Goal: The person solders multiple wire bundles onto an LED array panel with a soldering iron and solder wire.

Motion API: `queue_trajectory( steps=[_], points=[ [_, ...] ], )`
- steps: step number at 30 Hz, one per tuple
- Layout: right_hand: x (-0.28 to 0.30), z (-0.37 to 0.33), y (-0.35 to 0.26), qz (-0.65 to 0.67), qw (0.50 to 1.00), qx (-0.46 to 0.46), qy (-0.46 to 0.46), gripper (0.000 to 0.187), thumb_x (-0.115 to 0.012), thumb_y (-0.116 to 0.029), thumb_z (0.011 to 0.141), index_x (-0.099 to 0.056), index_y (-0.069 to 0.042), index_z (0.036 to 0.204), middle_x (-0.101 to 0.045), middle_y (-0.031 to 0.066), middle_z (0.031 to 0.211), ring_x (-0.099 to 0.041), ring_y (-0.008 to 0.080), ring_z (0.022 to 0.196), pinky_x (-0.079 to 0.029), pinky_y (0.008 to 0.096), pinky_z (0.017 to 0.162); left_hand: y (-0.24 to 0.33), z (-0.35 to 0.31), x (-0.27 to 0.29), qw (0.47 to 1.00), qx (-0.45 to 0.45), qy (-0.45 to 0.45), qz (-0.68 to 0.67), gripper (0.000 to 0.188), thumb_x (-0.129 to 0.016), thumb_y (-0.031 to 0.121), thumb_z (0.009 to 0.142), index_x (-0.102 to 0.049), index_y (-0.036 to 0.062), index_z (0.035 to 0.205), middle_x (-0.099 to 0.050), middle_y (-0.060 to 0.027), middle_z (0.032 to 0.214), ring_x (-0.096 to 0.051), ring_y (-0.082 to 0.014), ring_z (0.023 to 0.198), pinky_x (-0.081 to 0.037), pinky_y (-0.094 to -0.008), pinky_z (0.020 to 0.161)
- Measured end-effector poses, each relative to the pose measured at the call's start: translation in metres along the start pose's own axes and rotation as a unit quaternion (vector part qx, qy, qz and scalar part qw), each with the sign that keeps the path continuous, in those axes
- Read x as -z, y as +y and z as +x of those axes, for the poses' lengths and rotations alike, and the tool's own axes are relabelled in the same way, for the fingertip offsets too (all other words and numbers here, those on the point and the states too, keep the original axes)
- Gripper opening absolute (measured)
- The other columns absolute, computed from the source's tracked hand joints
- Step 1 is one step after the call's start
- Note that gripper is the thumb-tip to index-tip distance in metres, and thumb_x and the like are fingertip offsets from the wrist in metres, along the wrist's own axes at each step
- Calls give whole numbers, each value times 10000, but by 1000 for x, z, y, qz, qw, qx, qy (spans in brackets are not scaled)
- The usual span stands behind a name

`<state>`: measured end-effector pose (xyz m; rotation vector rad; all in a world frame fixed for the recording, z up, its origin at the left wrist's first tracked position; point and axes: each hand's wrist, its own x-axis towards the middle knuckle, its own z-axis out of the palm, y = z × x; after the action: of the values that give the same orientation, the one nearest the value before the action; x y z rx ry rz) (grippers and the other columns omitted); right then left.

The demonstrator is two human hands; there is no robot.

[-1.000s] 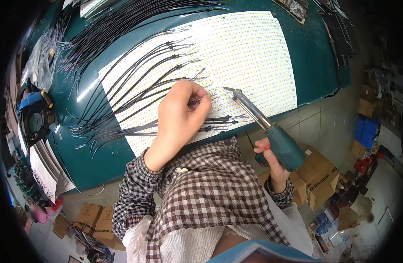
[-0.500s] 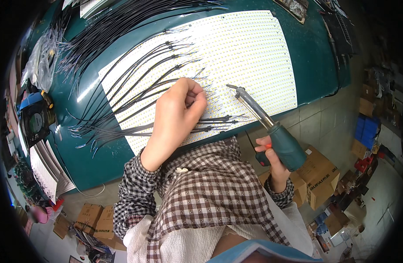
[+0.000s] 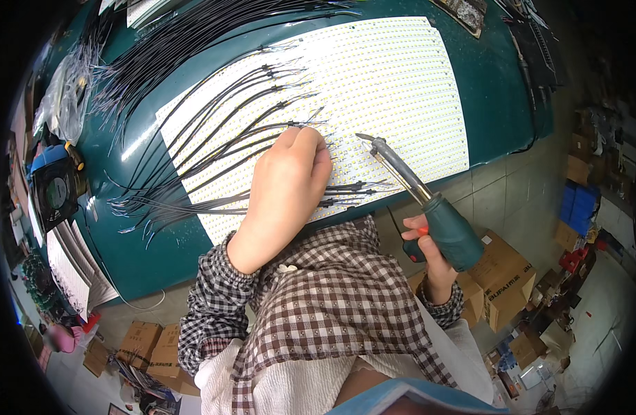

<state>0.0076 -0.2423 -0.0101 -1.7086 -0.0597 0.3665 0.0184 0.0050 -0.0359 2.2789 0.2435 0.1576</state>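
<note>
My right hand (image 3: pixel 434 256) grips a soldering iron (image 3: pixel 451 232) by its dark green handle, a finger at the red trigger. Its metal tip points up and left, apart from my left hand. My left hand (image 3: pixel 290 176) is closed, fingers curled down over the white LED boards (image 3: pixel 401 76); its fingertips hide whatever they pinch. Black cables (image 3: pixel 224 128) with thin coloured wire ends lie across the boards' left part, one running under the left hand. More cables (image 3: pixel 346 187) lie just right of that hand, near the front edge.
A thick bundle of black cables (image 3: pixel 193 41) lies at the back of the green table (image 3: pixel 134 252). A small blue and black fan (image 3: pixel 55 183) stands at the left, above stacked white strips (image 3: pixel 76 270). Cardboard boxes (image 3: pixel 501 277) stand on the floor at the right.
My left hand has shifted slightly right and rolled over, its fingers now turned further down toward the boards. The soldering iron and right hand are nearly still.
</note>
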Motion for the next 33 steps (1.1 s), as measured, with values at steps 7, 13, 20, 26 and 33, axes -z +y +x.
queue_trajectory(
  steps=[7, 13, 20, 26, 33],
  points=[
    [3, 0, 2, -2, 1000, 0, -16, 329, -589, -173, 899, -581, 101, 1081, -634, 208, 992, -644, 238, 816, -556, 332, 716, -3, 0, -3, 999, -38, -3, 16, 131, -642, 31, 800, -521, 7, 844, -575, -142, 787, -582, -317, 639, -467, -380, 564],
    [12, -2, 12, 36, 998, 1, -50, 516, -669, 27, 817, -430, 80, 1271, -650, 196, 1027, -662, 238, 931, -565, 315, 767, -5, 1, -3, 998, -56, 1, 14, 135, -645, 25, 796, -520, 4, 844, -572, -142, 787, -583, -318, 647, -470, -381, 567],
    [9, -2, 10, 1, 999, 17, -51, 497, -694, 21, 799, -466, 101, 1233, -669, 186, 971, -673, 225, 883, -569, 312, 751, -7, 0, -6, 998, -65, 4, 21, 148, -652, 13, 786, -517, -4, 842, -565, -143, 779, -585, -321, 648, -471, -380, 566],
    [10, -2, 14, -5, 999, 22, -49, 506, -701, 32, 788, -470, 104, 1232, -671, 183, 967, -674, 220, 874, -574, 307, 744, -9, 1, -8, 998, -64, -10, 13, 152, -656, 14, 784, -516, 3, 843, -567, -138, 783, -581, -312, 623, -466, -379, 549],
    [9, -5, 16, 14, 999, -12, -39, 527, -722, 28, 768, -481, 105, 1230, -685, 155, 926, -675, 190, 837, -555, 295, 759, -7, -2, -11, 996, -78, 24, 22, 150, -646, 7, 767, -506, 15, 821, -531, -137, 739, -573, -321, 602, -474, -393, 521]
  ],
)
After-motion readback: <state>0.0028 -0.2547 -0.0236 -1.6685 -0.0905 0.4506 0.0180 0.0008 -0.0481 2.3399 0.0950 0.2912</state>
